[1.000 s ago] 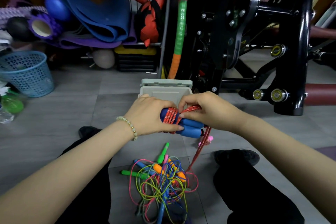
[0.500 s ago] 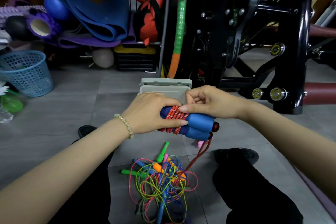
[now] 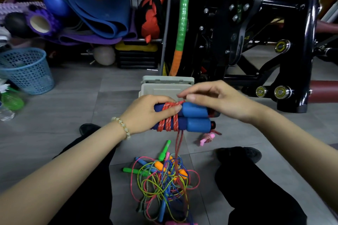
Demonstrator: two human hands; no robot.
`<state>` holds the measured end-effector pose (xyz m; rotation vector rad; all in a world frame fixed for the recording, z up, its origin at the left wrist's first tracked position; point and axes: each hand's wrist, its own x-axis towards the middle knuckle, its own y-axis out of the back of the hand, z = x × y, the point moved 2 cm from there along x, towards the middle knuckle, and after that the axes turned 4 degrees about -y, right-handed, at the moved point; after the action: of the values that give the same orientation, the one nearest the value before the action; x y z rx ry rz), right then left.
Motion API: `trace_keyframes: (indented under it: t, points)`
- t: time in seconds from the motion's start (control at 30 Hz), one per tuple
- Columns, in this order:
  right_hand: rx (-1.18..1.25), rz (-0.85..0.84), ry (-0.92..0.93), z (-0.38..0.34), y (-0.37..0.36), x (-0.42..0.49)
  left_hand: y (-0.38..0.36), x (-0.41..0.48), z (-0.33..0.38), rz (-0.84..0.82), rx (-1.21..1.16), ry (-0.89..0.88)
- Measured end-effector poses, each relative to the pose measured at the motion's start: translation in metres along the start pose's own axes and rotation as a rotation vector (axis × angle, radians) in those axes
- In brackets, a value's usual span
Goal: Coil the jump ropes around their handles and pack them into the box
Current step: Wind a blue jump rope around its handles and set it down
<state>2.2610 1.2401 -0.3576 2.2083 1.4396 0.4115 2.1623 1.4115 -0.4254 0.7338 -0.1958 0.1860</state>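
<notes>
Nearest, on the floor tiles between two black trouser legs: one tangle of loose jump ropes (image 3: pixel 164 184), with cords in pink, yellow, blue and green. In it I count two green handles and two orange; the rest is too knotted to count. Just beyond, right of centre: one small pink rope bundle (image 3: pixel 206 138), lying alone.

Above the tangle: two blue foam handles (image 3: pixel 193 112), side by side and level, with their long axis left to right. One red rope (image 3: pixel 169 118) is wound round both on their left half; about four turns show. A loose length of it drops from the coils into the tangle.

Left hand (image 3: pixel 144 113): fingers curled round the handles' left ends, thumb pressing on the coils. Right hand (image 3: pixel 221 101): over the handles' right ends, fingers loosely bent. Its fingertips are blurred just above the top turn, so I cannot tell whether they pinch rope.

Behind the hands: one grey-green box (image 3: pixel 167 81) on the floor. Far left: one blue basket (image 3: pixel 27 71). Far right: one black exercise machine (image 3: pixel 296 42).
</notes>
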Motion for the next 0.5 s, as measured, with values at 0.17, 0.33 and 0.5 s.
trace_keyframes:
  t: [0.17, 0.33, 0.5]
  points:
    - [0.203, -0.003, -0.087, 0.017, -0.006, -0.001, -0.005, 0.001, -0.001, 0.055, -0.177, 0.023]
    - [0.656, -0.061, -0.188, 0.034, -0.014, 0.000, -0.007, 0.002, 0.001, 0.139, -0.427, 0.088]
    - [0.972, -0.109, -0.285, 0.053, -0.029, 0.001, -0.008, 0.003, 0.001, 0.044, -0.486, 0.008]
